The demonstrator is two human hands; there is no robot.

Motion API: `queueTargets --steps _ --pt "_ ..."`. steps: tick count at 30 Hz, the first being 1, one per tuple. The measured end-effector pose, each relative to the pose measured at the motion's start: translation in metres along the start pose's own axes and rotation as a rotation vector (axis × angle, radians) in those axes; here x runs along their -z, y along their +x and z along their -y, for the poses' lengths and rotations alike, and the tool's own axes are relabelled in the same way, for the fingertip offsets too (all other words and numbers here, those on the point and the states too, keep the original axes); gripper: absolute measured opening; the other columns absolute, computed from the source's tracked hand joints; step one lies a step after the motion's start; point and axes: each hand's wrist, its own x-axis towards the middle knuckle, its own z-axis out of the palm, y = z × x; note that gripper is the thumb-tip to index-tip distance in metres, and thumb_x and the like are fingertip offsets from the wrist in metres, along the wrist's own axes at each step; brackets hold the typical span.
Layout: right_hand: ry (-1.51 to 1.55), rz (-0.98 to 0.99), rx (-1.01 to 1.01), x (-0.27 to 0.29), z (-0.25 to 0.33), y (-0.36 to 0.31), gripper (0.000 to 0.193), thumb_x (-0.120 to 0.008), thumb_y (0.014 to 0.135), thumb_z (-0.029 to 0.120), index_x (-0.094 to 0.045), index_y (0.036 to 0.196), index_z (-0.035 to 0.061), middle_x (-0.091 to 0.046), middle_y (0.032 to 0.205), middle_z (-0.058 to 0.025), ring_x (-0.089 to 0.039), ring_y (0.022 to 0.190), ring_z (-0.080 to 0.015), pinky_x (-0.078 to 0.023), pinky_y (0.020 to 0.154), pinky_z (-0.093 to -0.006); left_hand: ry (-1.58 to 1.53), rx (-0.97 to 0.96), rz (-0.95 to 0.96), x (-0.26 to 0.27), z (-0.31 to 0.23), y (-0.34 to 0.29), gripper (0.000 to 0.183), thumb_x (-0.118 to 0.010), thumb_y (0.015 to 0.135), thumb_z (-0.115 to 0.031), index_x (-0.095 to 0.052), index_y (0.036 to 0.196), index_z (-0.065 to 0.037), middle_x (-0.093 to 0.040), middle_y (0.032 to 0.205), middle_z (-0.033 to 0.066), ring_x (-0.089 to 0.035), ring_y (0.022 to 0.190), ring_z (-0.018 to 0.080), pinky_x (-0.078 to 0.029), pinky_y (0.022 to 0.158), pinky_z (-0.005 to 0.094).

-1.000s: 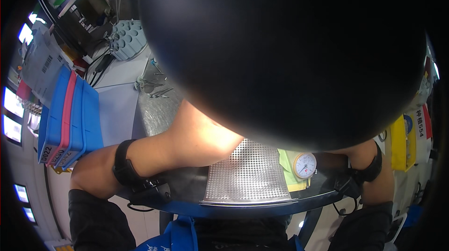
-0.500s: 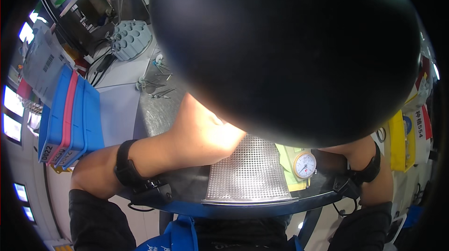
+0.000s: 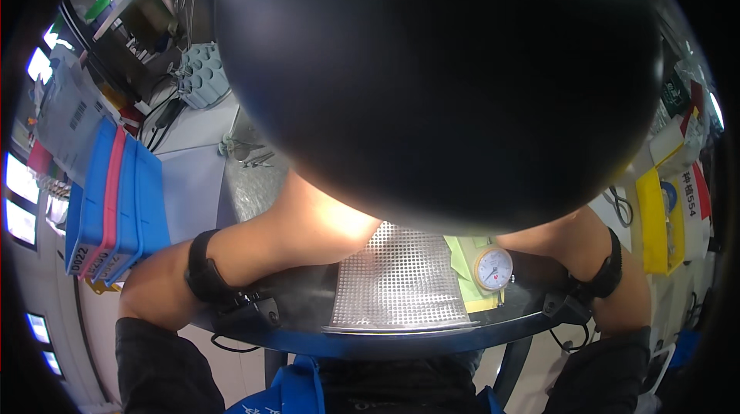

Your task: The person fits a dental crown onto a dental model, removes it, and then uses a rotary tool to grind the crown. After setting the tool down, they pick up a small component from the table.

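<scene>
Filling the upper middle of the view, a large, out-of-focus dark rounded object (image 3: 439,90) hides much of the table (image 3: 297,297), whose dark curved front edge runs just before the person's waist. Stacked at the far left are blue bins (image 3: 148,202) with a pink bin (image 3: 114,183) among them. A perforated metal sheet (image 3: 397,283) lies on the table between the forearms, its near end at the front edge. Well to the right is a yellow bin (image 3: 654,238). The left hand (image 3: 339,223) reaches in near the sheet's upper left, and the right hand (image 3: 539,237) comes in from the right; both disappear behind the dark object, so I cannot tell whether either is wide, narrow or holding something. A grey holder with round holes (image 3: 202,79) sits farther back on the left. Pale green paper (image 3: 461,261) lies beside the sheet's right side, with a round white-faced dial gauge (image 3: 493,269) over it. Black straps (image 3: 204,267) circle both forearms. Smallest are some slender metal tools (image 3: 260,158), left of centre on the table.
</scene>
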Motion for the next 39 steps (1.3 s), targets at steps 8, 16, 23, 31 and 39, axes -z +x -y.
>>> queueTargets --steps 8,16,23,31,39 --pt "0.017 0.049 -0.146 0.001 -0.029 0.007 0.024 -0.077 0.079 0.009 -0.073 0.103 0.0031 -0.069 0.103 -0.0123 -0.063 0.099 -0.0312 -0.053 0.086 -0.0419 -0.249 0.268 0.109 -0.001 0.001 -0.007 0.013 -0.07 0.085 -0.002 -0.073 0.098 0.001 -0.074 0.092 0.0131 -0.071 0.08 0.029 -0.058 0.072 0.0377" --pt "-0.165 0.22 -0.231 0.008 -0.068 -0.005 0.017 -0.069 0.088 0.007 -0.07 0.105 0.0044 -0.064 0.113 -0.0114 -0.057 0.106 -0.0324 -0.049 0.096 -0.0422 -0.27 0.372 0.237 0.009 -0.007 -0.008 0.015 -0.07 0.087 -0.002 -0.073 0.101 0.002 -0.074 0.094 0.0137 -0.071 0.083 0.029 -0.059 0.075 0.0373" --pt "-0.136 0.209 -0.15 0.014 -0.063 0.003 0.013 -0.064 0.092 0.006 -0.068 0.104 0.0028 -0.064 0.111 -0.013 -0.058 0.107 -0.0322 -0.046 0.097 -0.0416 -0.277 0.316 0.249 0.004 -0.005 -0.007 0.014 -0.071 0.087 -0.002 -0.073 0.1 0.002 -0.074 0.094 0.0136 -0.071 0.083 0.0291 -0.059 0.075 0.0374" --pt "0.025 0.086 -0.029 0.033 -0.035 0.01 0.017 -0.066 0.086 -0.001 -0.068 0.103 0.0011 -0.066 0.11 -0.0152 -0.061 0.105 -0.0368 -0.05 0.096 -0.0443 -0.292 0.289 0.275 0.0 -0.005 -0.006 0.014 -0.071 0.086 -0.002 -0.074 0.1 0.001 -0.074 0.093 0.0136 -0.072 0.082 0.0291 -0.059 0.076 0.0374" --pt "0.055 -0.105 0.27 0.012 -0.031 0.007 0.029 -0.072 0.074 -0.003 -0.07 0.102 -0.0009 -0.069 0.108 -0.0178 -0.066 0.108 -0.0395 -0.056 0.093 -0.043 -0.289 0.3 0.309 0.007 -0.004 -0.01 0.014 -0.071 0.086 -0.002 -0.074 0.099 0.001 -0.074 0.093 0.0136 -0.072 0.082 0.0291 -0.059 0.076 0.0374"
